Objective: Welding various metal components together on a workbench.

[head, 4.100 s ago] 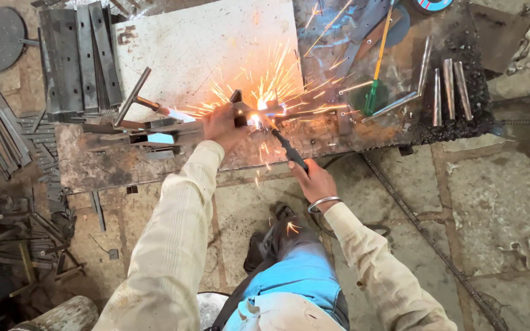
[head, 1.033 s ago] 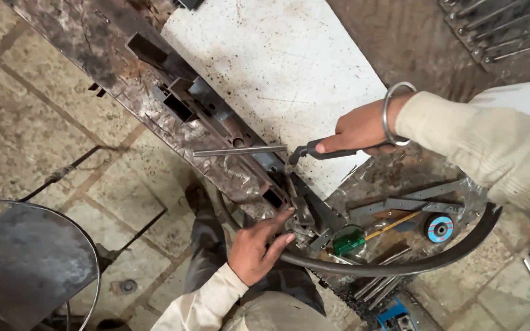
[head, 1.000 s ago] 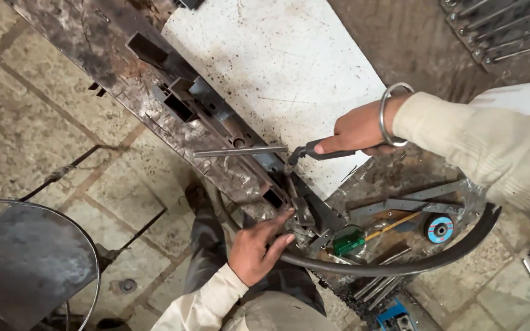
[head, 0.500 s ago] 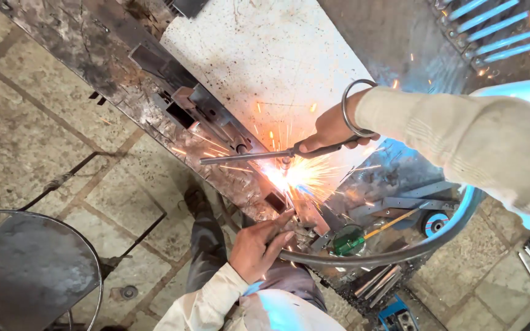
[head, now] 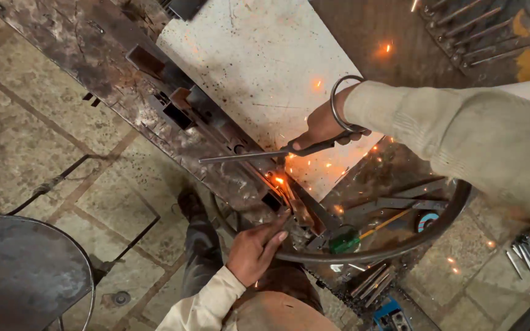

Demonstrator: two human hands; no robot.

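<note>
two hands at a rusty steel workbench [head: 81,67], one rod holder, one glowing weld spot.

right hand [head: 326,125] fingers are curled tight around the handle of the electrode holder [head: 314,147], whose thin grey rod [head: 240,157] lies across the bench's near edge; one metal bangle [head: 346,104] rings that wrist. left hand [head: 256,248] fingers are nearly straight and close together, tips touching the angled steel piece [head: 305,211] at the bench's near edge, just beside the orange weld spot [head: 279,181]. a pale, speckled sheet [head: 265,67] lies flat on the bench; one round dark metal disc [head: 26,276] stands on the stone floor.
</note>
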